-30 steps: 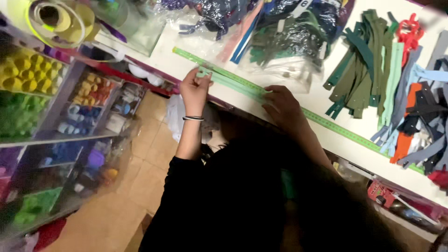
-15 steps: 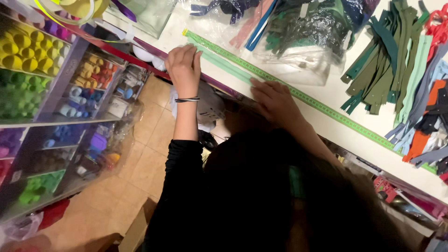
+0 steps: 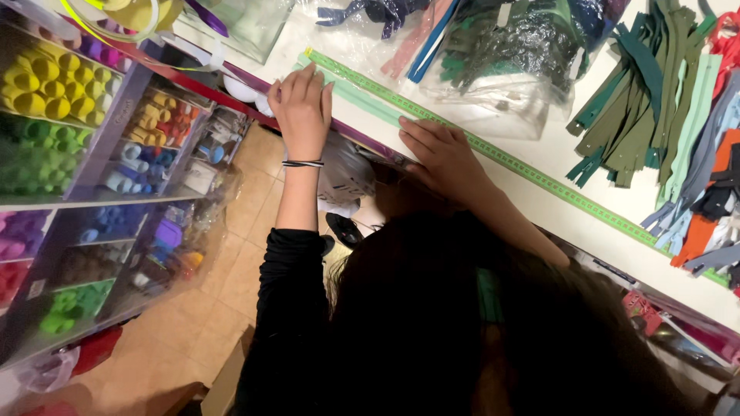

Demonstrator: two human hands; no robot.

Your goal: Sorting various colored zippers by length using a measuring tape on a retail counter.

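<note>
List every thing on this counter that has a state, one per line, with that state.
left hand: flat, pressing the mint zipper
right hand: flat on the zipper
mint zipper: laid straight beside the tape
green measuring tape: stretched along the counter
clear bag: stuffed with zippers
loose zippers: piled

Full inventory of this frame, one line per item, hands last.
Measuring tape: one, green, flat along the counter edge.
Mint zipper: one, pale green, beside the tape, under both hands.
Counter: one, white, upper right.
Loose zippers: a pile, olive, grey, orange, right side of the counter.
Bagged zippers: clear bags, dark contents, top centre.
Thread spools: many, yellow, green, blue, purple, shelf rack at left.
Floor tiles: tan, below.
Wristband: one, striped, left wrist.
Left hand: flat on the zipper end.
Right hand: pressing by the tape.
</note>
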